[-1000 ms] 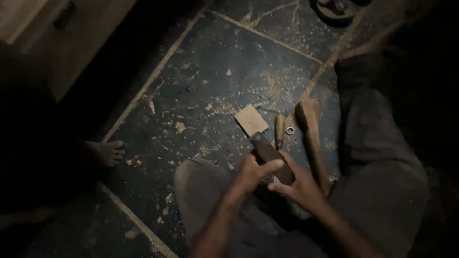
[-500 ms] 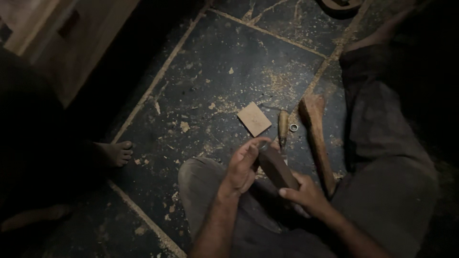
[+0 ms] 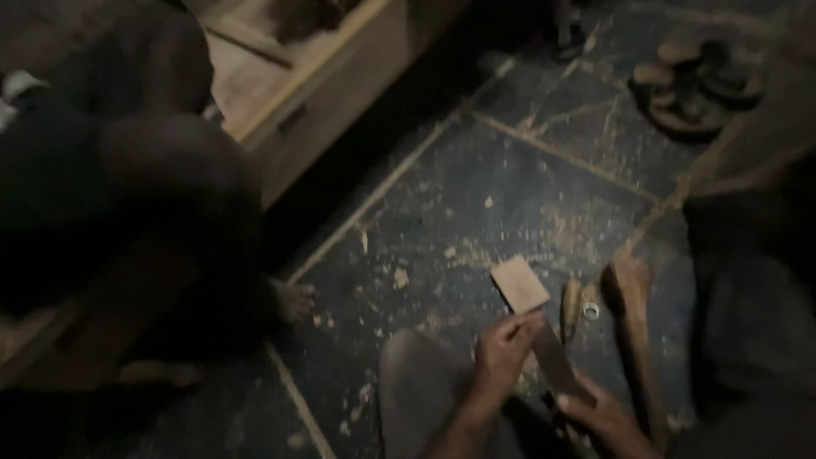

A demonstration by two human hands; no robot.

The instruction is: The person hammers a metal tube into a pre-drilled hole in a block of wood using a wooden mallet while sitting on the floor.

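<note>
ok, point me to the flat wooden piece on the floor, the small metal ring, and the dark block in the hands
flat wooden piece (image 3: 519,283): head view, middle of its top face
small metal ring (image 3: 591,311): head view, on its rim
dark block (image 3: 554,361): head view, exposed middle between both hands

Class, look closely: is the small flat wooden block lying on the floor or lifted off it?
Lying flat on the floor: the wooden block rests among sawdust, just beyond the left hand.

Two hands (image 3: 503,357), one flat wooden piece (image 3: 519,284), one small ring (image 3: 591,311), one mallet (image 3: 631,323).
</note>
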